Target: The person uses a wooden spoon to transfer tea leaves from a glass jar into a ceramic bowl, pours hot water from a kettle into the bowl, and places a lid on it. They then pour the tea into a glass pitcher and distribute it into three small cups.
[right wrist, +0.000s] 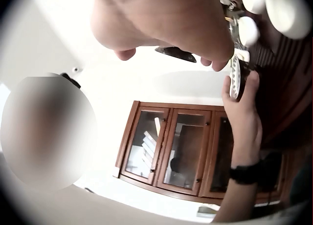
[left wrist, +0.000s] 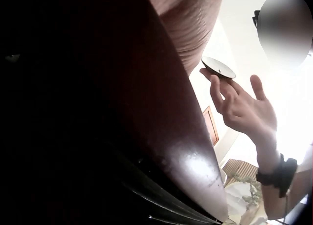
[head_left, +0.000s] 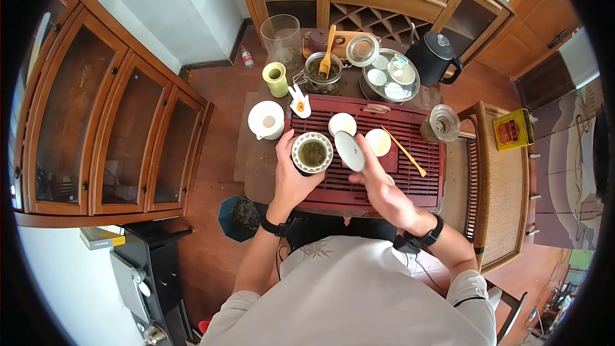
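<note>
My left hand (head_left: 291,182) grips a dark cup (head_left: 312,152) with a white, patterned rim, its thumb and fingers on either side. Wet tea leaves and liquid show inside. To the right, a pale round lid (head_left: 349,151) is tilted on edge beside the cup, held by the fingers of my right hand (head_left: 389,200). In the left wrist view the lid (left wrist: 218,67) sits at those fingertips, the thumb standing away from it. The right wrist view shows the cup (right wrist: 235,77) upright in the left hand (right wrist: 243,112). Two small white cups (head_left: 343,123) stand beyond the lid.
Under the hands is a red slatted tea tray (head_left: 359,195) with a wooden pick (head_left: 405,152) on it. A white pitcher (head_left: 266,120), green vase (head_left: 275,79), jar of tea leaves (head_left: 322,74) and black kettle (head_left: 435,57) stand around it. A blue bin (head_left: 239,218) is on the floor.
</note>
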The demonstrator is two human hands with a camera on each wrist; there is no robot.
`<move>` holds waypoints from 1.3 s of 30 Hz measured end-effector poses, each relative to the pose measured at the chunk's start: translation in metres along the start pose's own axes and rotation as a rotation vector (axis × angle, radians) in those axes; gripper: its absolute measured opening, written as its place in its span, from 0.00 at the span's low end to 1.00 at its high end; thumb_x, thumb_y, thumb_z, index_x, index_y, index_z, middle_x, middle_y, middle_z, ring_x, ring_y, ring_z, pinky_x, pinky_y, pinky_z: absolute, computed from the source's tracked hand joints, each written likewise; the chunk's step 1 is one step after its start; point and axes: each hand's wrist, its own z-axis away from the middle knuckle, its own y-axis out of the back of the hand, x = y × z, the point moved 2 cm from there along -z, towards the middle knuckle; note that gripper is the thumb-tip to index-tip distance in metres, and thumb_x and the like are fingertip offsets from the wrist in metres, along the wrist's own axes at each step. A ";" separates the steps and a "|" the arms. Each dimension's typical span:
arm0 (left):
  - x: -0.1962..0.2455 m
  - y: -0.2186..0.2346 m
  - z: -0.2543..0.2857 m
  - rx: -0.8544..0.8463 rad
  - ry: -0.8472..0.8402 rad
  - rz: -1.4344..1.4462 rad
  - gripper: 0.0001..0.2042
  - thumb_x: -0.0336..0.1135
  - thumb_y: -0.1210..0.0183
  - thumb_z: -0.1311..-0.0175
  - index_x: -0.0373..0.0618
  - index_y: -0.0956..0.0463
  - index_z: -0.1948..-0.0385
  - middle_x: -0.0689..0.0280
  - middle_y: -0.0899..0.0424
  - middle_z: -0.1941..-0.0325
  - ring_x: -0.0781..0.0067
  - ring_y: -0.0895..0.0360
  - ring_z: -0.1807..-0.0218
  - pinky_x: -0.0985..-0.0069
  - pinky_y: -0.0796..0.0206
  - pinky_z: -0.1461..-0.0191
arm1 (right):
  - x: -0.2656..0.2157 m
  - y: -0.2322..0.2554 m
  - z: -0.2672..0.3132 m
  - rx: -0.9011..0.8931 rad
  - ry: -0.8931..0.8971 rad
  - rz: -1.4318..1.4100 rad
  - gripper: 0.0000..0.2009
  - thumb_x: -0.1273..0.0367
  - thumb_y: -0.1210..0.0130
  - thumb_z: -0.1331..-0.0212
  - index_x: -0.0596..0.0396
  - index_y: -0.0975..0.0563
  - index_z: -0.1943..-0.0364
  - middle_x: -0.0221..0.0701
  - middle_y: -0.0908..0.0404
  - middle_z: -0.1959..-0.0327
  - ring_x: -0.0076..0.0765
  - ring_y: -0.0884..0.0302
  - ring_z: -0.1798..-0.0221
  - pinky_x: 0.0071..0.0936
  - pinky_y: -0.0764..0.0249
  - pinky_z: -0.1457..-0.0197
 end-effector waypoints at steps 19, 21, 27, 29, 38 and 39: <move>-0.005 -0.004 -0.001 0.067 -0.142 -0.002 0.58 0.31 0.18 0.50 0.40 0.56 0.21 0.47 0.19 0.36 0.48 0.16 0.37 0.55 0.24 0.34 | 0.022 -0.017 -0.044 -0.027 0.301 1.549 0.39 0.38 0.40 0.33 0.34 0.29 0.21 0.37 0.41 0.13 0.65 0.50 0.13 0.71 0.49 0.16; -0.005 -0.003 -0.001 0.065 -0.148 -0.010 0.58 0.31 0.18 0.50 0.40 0.56 0.21 0.47 0.19 0.36 0.48 0.16 0.37 0.54 0.24 0.34 | 0.025 -0.016 -0.045 -0.019 0.309 1.552 0.39 0.37 0.40 0.34 0.34 0.28 0.22 0.37 0.40 0.13 0.65 0.49 0.13 0.71 0.48 0.16; -0.006 -0.004 0.000 0.058 -0.128 0.002 0.59 0.33 0.18 0.49 0.40 0.57 0.20 0.48 0.20 0.36 0.47 0.17 0.36 0.53 0.25 0.33 | 0.029 -0.017 -0.047 -0.062 0.267 1.577 0.41 0.35 0.42 0.33 0.33 0.30 0.20 0.38 0.40 0.14 0.68 0.53 0.12 0.73 0.49 0.16; -0.006 -0.004 0.000 0.057 -0.108 0.009 0.58 0.34 0.19 0.48 0.40 0.57 0.20 0.48 0.20 0.35 0.46 0.17 0.36 0.53 0.25 0.32 | 0.032 -0.017 -0.046 -0.064 0.265 1.572 0.41 0.35 0.42 0.33 0.33 0.30 0.20 0.38 0.40 0.14 0.68 0.53 0.12 0.73 0.49 0.17; -0.008 -0.004 0.001 0.056 -0.104 0.027 0.59 0.34 0.19 0.48 0.41 0.58 0.20 0.47 0.20 0.35 0.45 0.18 0.36 0.52 0.25 0.32 | 0.035 -0.017 -0.047 -0.061 0.265 1.565 0.40 0.35 0.43 0.33 0.33 0.31 0.19 0.39 0.40 0.14 0.68 0.53 0.12 0.75 0.50 0.17; -0.007 -0.004 0.001 0.056 -0.107 0.025 0.59 0.35 0.18 0.48 0.41 0.58 0.20 0.47 0.20 0.35 0.45 0.18 0.36 0.52 0.26 0.32 | 0.035 -0.017 -0.047 -0.057 0.265 1.568 0.40 0.35 0.43 0.32 0.33 0.31 0.19 0.39 0.40 0.14 0.68 0.53 0.12 0.75 0.50 0.17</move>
